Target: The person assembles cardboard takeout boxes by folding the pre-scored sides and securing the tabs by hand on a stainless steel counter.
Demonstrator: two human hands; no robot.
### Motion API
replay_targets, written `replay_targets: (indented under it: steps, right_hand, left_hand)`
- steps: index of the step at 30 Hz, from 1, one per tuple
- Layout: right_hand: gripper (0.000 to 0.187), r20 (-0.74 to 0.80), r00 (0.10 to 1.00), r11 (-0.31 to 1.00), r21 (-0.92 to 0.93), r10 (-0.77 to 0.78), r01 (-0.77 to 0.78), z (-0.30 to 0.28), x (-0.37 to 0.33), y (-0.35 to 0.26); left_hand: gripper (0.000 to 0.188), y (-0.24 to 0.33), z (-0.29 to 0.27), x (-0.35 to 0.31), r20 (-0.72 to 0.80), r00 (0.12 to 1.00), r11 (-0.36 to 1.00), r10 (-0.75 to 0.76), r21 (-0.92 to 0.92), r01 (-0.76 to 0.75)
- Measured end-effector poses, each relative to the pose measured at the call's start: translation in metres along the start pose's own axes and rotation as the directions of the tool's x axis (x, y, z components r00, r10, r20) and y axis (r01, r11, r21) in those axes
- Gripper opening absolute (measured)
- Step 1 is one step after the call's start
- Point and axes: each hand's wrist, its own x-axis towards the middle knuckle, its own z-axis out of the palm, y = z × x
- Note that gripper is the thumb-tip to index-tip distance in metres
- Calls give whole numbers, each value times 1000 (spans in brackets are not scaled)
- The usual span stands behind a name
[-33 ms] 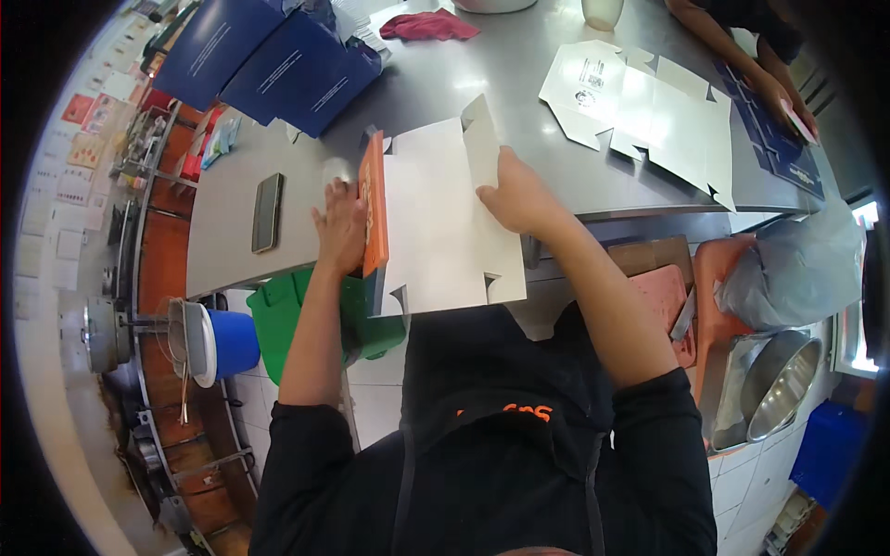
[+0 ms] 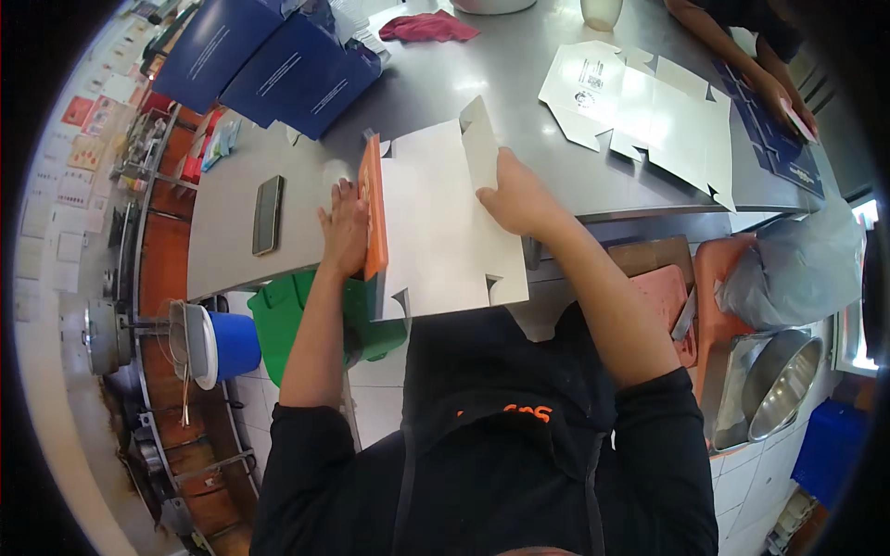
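Note:
A partly folded cardboard box (image 2: 426,218), white inside with an orange and dark blue left side, is in front of me over the table's near edge. My left hand (image 2: 346,229) rests against that orange side, its fingers stretched out rather than wrapped round it. On the opposite side, my right hand (image 2: 519,197) grips the raised white side panel, thumb on the inner face and the other fingers hidden behind. To the right lies a flat, unfolded cardboard blank (image 2: 667,120), white side up, with notches and tabs.
Folded dark blue boxes (image 2: 297,79) stand at the far left, near a phone (image 2: 268,215) and a red cloth (image 2: 429,27). At the far right another person's hand (image 2: 772,97) is over a dark blue blank (image 2: 788,159). Below the table stands a green bin (image 2: 278,315).
The fingers of my left hand have shifted slightly along the orange side, and that side leans a little differently. My right hand keeps its grip in the same place.

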Motion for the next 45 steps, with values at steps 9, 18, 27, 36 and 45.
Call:
replay_targets:
  steps: [9,18,27,36,45]
  right_hand:
    - [47,-11,995,993,52,-102,103,13,1,8]
    - [40,-84,990,977,168,-116,128,7,-1,9]
    - [46,-8,994,981,160,-111,111,-4,-1,12]
    - [42,1,994,972,211,-110,107,-2,-2,13]
    - [46,-18,994,983,146,-109,111,-2,-4,15]
  left_hand:
    - [66,140,3,8,-170,947,424,271,-862,-276]
    - [35,49,-48,-5,-640,701,666,-313,-675,-319]
    - [43,42,-21,-37,-100,942,172,-319,-984,-46]
    - [53,80,-53,-17,-31,999,342,8,-939,-32]
    - [60,80,-68,11,165,982,727,91,-685,48]
